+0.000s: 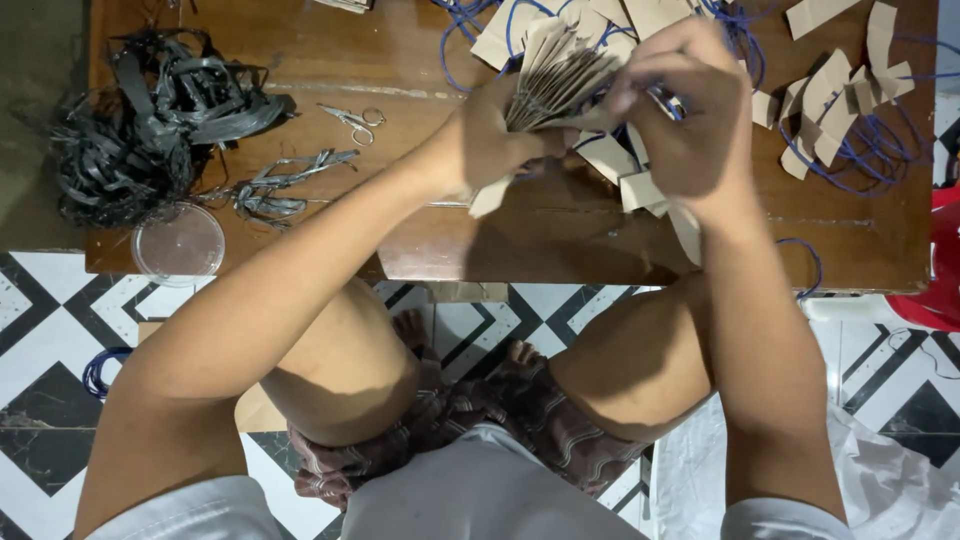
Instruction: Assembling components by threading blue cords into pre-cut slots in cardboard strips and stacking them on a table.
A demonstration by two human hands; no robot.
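Brown card tags (560, 85) pinched by left hand (490, 140) and right hand (690, 110) — scissors (355, 122), black strips (150, 125) well apart

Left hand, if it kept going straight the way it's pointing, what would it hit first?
The left hand points up and right, so it would probably first meet the right hand across the stack of brown paper tags both hold; depth is unclear.

small scissors (355, 122), clear round lid (179, 243), heap of black strips (140, 120), low wooden table (330, 50), patterned tile floor (50, 320)
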